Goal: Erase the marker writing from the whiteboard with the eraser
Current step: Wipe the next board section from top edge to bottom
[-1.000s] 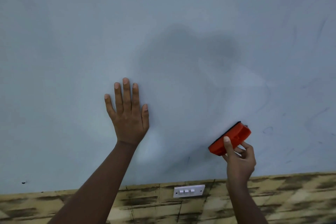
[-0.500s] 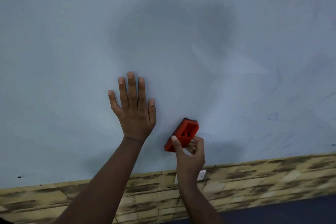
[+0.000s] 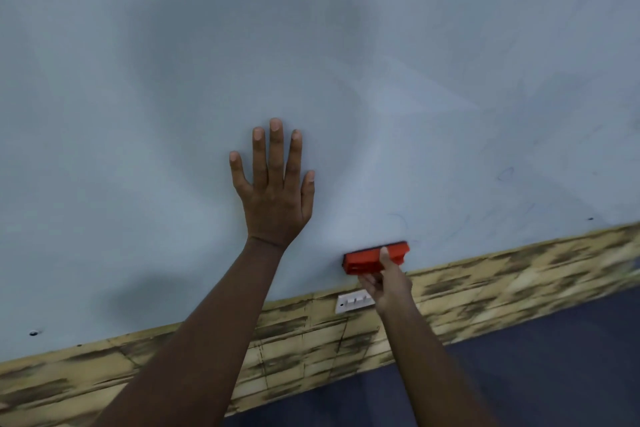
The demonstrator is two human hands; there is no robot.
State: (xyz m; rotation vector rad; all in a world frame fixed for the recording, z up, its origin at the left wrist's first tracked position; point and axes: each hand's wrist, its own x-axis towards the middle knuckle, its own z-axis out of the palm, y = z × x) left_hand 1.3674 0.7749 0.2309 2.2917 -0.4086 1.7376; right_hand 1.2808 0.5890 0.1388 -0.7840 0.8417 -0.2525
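While braced, left hand point(image 3: 275, 198) lies flat on whiteboard point(image 3: 346, 45), fingers straight, gripping nothing | eraser point(image 3: 375, 257) – likely light, rigid plastic shell, felt face; best held by its long sides – sits level against board's lower edge | right hand point(image 3: 388, 282) pinches it from below, thumb over the back, arm angled up.

The whiteboard point(image 3: 346, 62) spreads wide and bare above and to either side of the hands. The left hand point(image 3: 275, 191) lies flat on it, its forearm crossing the lower board, just left of the eraser point(image 3: 367, 258) gripped by the right hand point(image 3: 386, 282). Directly below the eraser runs the board's lower edge, with patterned wall panelling point(image 3: 502, 274) and a white switch plate point(image 3: 353, 302) beneath.
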